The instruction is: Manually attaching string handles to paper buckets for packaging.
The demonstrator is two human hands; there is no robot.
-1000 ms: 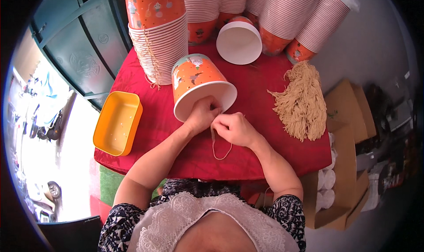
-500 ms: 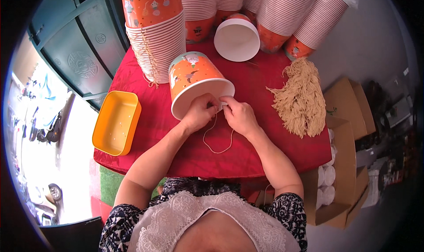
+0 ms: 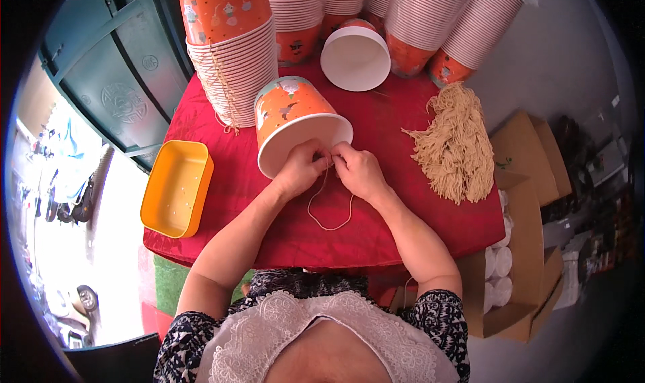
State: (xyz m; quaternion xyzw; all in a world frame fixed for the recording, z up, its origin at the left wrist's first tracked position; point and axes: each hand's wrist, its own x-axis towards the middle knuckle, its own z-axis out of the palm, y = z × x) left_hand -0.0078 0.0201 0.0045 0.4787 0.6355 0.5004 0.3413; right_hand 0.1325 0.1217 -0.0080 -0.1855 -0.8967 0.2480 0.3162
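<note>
An orange and grey-green paper bucket (image 3: 295, 111) with cartoon figures lies tilted on its side, its white mouth facing me. At the near right part of its rim my left hand (image 3: 302, 168) is closed, its fingertips pinching a thin beige string (image 3: 329, 229). Right beside it, my right hand (image 3: 359, 173) pinches at the same spot by the rim. The string hangs from the fingers in a loop over the red cloth. My fingers hide the exact point where the string meets the bucket.
Nested buckets (image 3: 236, 74) with strings hanging down stand at left; more stacks (image 3: 430, 17) and one loose bucket (image 3: 355, 58) are behind. A yellow tray (image 3: 152, 193) with small white bits sits left on the red tablecloth (image 3: 396, 235), beige strings (image 3: 457, 148) right. Cardboard boxes (image 3: 527, 248) stand beyond the edge.
Both hands have drawn slightly closer together at the rim, and a small white piece seen between the fingers before is now hidden. The whole view has shifted a little.
</note>
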